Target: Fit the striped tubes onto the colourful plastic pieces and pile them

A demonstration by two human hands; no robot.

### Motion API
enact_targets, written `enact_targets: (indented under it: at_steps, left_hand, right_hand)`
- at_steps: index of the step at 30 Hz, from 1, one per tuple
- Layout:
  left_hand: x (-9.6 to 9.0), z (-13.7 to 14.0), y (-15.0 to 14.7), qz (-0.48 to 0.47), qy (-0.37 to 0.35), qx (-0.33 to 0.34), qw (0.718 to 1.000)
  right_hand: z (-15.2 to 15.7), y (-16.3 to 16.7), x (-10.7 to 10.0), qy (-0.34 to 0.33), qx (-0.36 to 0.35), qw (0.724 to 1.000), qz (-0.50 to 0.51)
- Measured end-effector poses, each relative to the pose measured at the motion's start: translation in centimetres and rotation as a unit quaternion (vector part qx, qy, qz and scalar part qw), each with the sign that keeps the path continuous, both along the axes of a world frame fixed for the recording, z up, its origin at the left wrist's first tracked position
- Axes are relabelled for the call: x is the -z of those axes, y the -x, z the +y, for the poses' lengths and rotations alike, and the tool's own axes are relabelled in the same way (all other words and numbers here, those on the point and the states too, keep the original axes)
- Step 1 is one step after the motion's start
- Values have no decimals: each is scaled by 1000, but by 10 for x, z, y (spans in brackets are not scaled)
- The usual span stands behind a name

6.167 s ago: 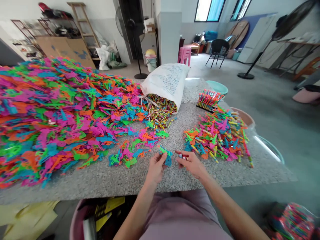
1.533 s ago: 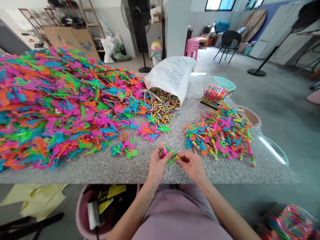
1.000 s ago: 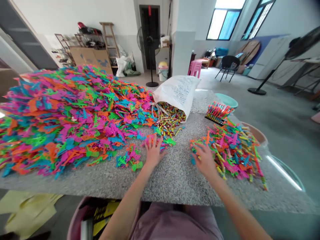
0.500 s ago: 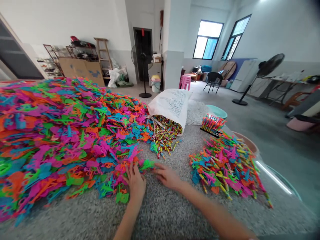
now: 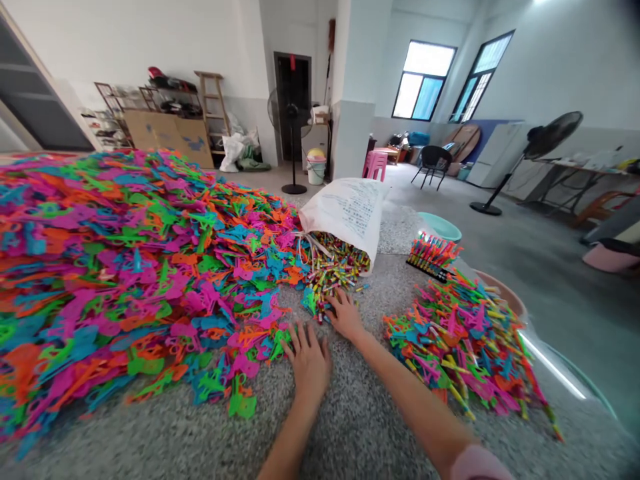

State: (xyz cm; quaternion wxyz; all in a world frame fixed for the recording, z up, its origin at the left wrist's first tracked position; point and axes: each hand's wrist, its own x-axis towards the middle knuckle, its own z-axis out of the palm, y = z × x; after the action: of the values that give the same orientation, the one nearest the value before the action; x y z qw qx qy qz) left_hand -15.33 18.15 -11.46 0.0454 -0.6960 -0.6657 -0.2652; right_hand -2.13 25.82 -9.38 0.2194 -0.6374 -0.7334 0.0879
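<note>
My left hand [image 5: 309,363] lies palm down on the speckled stone surface [image 5: 210,447], its fingers spread at the edge of a large heap of flat plastic pieces [image 5: 150,267] in pink, orange, green and blue. My right hand [image 5: 345,315] reaches farther forward, fingers stretched out and touching the near edge of the small striped sticks [image 5: 340,267]. These sticks spill from the mouth of a white woven sack [image 5: 345,207] lying on its side. I see nothing held in either hand, though the right fingertips partly blend into the sticks.
To the right lies a pile of sticks with plastic pieces on them [image 5: 460,340]. Behind it stands a black rack [image 5: 425,269] of upright sticks. A teal basin [image 5: 440,227] and a brownish basin [image 5: 500,293] sit by the surface's edge. Two standing fans [image 5: 293,133] are beyond.
My left hand has moved right, away from the heap's edge pieces. My right hand has moved forward to the striped sticks, away from the green piece it was beside. The view has shifted slightly.
</note>
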Motion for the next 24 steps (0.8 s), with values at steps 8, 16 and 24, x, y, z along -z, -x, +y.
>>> enact_targets:
  at_steps: [8, 16, 24]
  left_hand:
    - [-10, -5, 1, -43, 18, 169, 984]
    - [-3, -1, 6, -147, -9, 181, 972]
    - [-14, -15, 9, -219, -2, 188, 957]
  right_hand:
    - [-83, -29, 14, 16, -114, 972, 203]
    - [-110, -69, -8, 45, 111, 989, 91]
    - [-95, -41, -20, 132, 174, 975, -38]
